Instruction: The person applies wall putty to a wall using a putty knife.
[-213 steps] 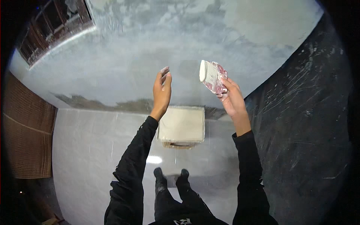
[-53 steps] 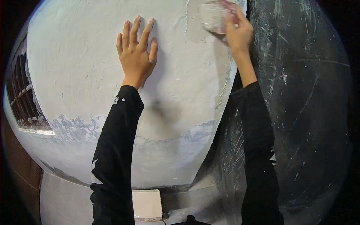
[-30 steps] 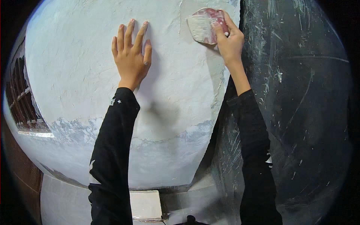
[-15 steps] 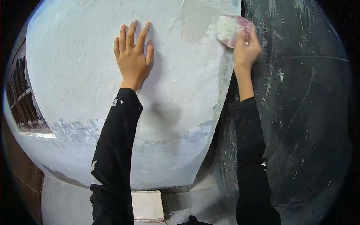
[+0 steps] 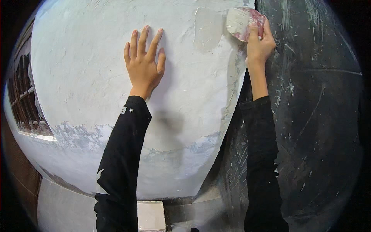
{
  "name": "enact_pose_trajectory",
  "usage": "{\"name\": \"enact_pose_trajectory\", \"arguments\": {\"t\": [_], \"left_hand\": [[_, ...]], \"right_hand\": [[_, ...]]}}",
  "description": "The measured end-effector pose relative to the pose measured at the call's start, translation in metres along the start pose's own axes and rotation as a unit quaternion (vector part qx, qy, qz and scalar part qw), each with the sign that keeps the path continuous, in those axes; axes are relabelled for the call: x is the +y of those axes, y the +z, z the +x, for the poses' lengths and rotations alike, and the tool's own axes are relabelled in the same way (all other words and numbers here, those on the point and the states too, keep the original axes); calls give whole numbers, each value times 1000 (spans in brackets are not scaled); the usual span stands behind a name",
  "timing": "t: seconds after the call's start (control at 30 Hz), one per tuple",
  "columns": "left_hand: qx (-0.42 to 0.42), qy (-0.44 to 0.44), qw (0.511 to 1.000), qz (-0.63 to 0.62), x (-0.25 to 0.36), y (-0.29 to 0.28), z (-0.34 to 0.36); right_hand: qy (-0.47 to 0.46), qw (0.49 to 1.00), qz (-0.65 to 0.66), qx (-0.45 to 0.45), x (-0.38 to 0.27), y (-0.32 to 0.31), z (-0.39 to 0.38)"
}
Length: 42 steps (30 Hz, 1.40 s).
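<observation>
My left hand (image 5: 145,63) lies flat against the white plastered wall (image 5: 96,73), fingers spread, holding nothing. Up near the wall's right edge, my right hand (image 5: 261,45) grips a flat, rounded red-and-white piece (image 5: 245,24), its left side smeared with whitish paste. The piece is held against or very close to the wall; the exact contact cannot be made out. Just left of it shows a damp-looking greyish patch of filler (image 5: 208,29). More grey filler (image 5: 232,83) runs down along the wall's edge.
A dark, scratched panel (image 5: 313,127) streaked with white stands right of the wall, beyond a dark gap. A barred window (image 5: 29,91) is at far left. Below the wall, a pale rectangular box-like object (image 5: 150,215) sits near the grey floor (image 5: 65,207).
My right hand has moved the red-and-white piece upward along the wall's edge. My left hand keeps its place on the wall, while the whole view has shifted slightly.
</observation>
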<state>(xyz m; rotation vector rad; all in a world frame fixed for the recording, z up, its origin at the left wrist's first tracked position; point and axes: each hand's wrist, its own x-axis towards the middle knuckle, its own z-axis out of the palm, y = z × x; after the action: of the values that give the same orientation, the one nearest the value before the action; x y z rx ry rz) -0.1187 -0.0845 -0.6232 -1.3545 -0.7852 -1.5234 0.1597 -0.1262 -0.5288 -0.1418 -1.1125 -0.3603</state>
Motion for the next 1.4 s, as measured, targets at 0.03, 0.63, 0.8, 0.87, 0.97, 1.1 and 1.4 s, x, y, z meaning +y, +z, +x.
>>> {"name": "enact_pose_trajectory", "arguments": {"t": [0.03, 0.63, 0.8, 0.87, 0.97, 1.1, 1.4], "left_hand": [[-4, -3, 1000, 3, -1, -1, -1], [-2, -6, 1000, -4, -1, 1, -2], [2, -4, 1000, -1, -2, 1, -1], [1, -8, 1000, -12, -1, 1, -1], [-2, -7, 1000, 2, -8, 1, -5], [-8, -12, 1000, -12, 2, 2, -2], [3, -4, 1000, -11, -6, -2, -2]], "right_hand": [[35, 998, -12, -43, -3, 5, -2], [-14, 978, -201, -51, 22, 32, 20], [-2, 988, -136, -78, -4, 36, 11], [-49, 987, -132, -76, 16, 43, 5], [16, 968, -231, -96, 3, 42, 0], [8, 997, -76, -17, 24, 0, 29], [4, 974, -222, -41, -1, -4, -30]]}}
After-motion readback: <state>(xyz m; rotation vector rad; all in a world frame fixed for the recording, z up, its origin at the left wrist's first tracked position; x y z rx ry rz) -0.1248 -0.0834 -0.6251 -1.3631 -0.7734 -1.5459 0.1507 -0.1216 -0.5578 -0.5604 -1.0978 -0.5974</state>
